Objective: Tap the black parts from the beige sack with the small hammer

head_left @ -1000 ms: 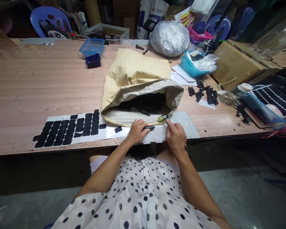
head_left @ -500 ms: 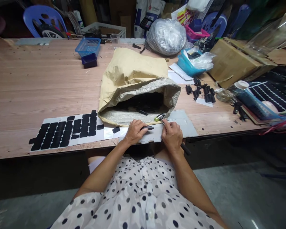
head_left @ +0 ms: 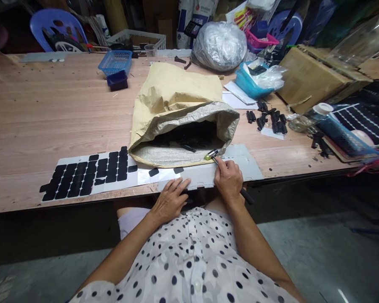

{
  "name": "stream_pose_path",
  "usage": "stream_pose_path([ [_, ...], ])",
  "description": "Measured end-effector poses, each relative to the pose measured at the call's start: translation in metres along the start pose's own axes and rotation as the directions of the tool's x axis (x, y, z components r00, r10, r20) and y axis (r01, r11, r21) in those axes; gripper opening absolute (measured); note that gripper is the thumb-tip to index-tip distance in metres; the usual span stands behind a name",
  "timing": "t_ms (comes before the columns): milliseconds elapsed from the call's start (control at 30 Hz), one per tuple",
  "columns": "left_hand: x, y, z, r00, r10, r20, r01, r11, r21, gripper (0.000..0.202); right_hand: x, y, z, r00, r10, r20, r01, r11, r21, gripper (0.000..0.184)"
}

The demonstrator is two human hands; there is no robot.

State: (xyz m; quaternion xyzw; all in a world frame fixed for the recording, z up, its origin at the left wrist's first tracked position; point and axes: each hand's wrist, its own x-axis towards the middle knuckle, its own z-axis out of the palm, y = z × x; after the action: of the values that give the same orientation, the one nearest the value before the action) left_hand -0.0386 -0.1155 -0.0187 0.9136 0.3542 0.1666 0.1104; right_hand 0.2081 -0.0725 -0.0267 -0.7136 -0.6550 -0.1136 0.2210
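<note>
My right hand [head_left: 229,180] is closed around a small hammer [head_left: 212,155]. Its head has a yellow-green tip and rests on the grey card sheet [head_left: 243,162] at the table's front edge. The black handle sticks out behind my wrist. My left hand [head_left: 170,200] lies at the table's edge with fingers stretched out, holding nothing that I can see. Just beyond its fingertips lie two loose black pads [head_left: 178,170]. An open woven sack [head_left: 183,122] with black parts inside lies right behind the sheet.
A white backing sheet with several black pads [head_left: 85,174] lies at the front left. Black clips [head_left: 268,120], a blue tray [head_left: 249,86], a cardboard box [head_left: 312,78] and a bottle [head_left: 334,130] crowd the right. A blue basket [head_left: 115,63] stands further back.
My left hand has let go of the black part and drawn back from the grey sheet to the table's edge, fingers now stretched. The right hand keeps the hammer in place.
</note>
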Motion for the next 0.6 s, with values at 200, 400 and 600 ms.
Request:
stream_pose_path([
  [200, 0.011, -0.004, -0.005, 0.994, -0.058, -0.096, 0.046, 0.992, -0.119, 0.01, 0.0, -0.002, 0.0, 1.0, -0.02, -0.022, 0.019, 0.999, -0.046, 0.037],
  [400, 0.079, -0.05, -0.023, 0.942, -0.267, -0.203, 0.244, 0.961, -0.131, 0.026, 0.001, -0.005, 0.001, 0.999, -0.031, -0.045, 0.028, 0.997, -0.073, 0.036],
  [600, 0.142, -0.084, -0.027, 0.936, -0.339, -0.092, 0.34, 0.94, -0.011, 0.021, 0.0, -0.005, 0.003, 0.998, -0.036, -0.045, 0.031, 0.994, -0.101, 0.036],
])
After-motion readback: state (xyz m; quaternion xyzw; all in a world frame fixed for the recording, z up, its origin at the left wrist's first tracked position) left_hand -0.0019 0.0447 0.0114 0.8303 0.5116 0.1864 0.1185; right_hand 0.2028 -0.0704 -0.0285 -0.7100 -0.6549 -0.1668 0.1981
